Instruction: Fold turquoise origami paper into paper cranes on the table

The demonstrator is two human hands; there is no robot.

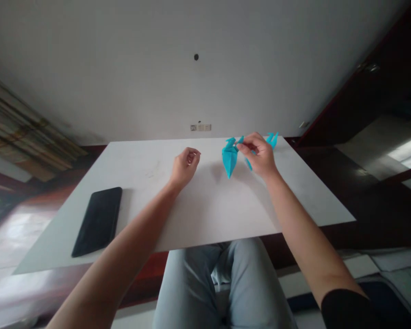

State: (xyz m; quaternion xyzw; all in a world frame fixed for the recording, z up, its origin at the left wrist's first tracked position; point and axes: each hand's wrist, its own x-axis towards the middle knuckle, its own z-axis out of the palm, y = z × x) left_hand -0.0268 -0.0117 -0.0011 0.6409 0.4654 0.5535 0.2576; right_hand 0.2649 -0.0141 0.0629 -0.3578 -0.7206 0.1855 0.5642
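My right hand (pixel 258 153) is closed in a pinch on a folded blue paper figure (pixel 229 157), held just above the far part of the white tabletop (pixel 205 205). More blue folded paper (pixel 272 139) shows behind that hand, partly hidden by it. My left hand (pixel 184 165) hovers to the left of the figure, fingers curled loosely with nothing in them.
A black phone (pixel 98 220) lies flat near the table's left front corner. A white wall with a socket plate (pixel 200 127) stands behind the table. My legs in light trousers (pixel 219 288) are under the front edge.
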